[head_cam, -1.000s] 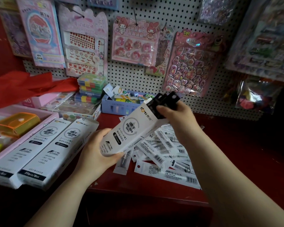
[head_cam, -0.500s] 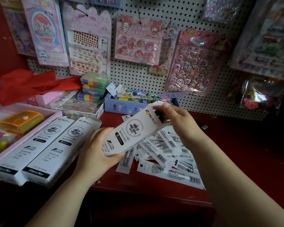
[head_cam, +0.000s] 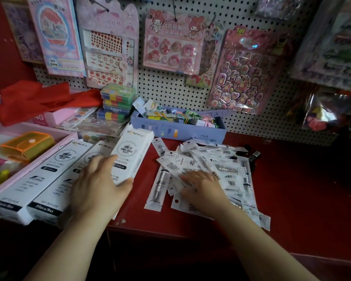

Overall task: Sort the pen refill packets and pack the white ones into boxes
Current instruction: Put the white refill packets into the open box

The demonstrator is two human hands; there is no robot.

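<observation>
The left hand (head_cam: 97, 185) grips a white cardboard box (head_cam: 133, 151), hiding its lower end; the right hand (head_cam: 203, 187) lies flat on white refill packets (head_cam: 211, 161) beside that box.

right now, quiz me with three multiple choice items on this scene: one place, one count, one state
1. Where is the packet pile? A pink tray; B red counter; C pegboard.
2. How many white boxes? A two; B five; C three.
3. The right hand is: A flat on the pile; B gripping a box; C raised.
B: packets spread on the counter. C: two lie side by side, the left hand grips a third. A: it lies spread on packets.
</observation>
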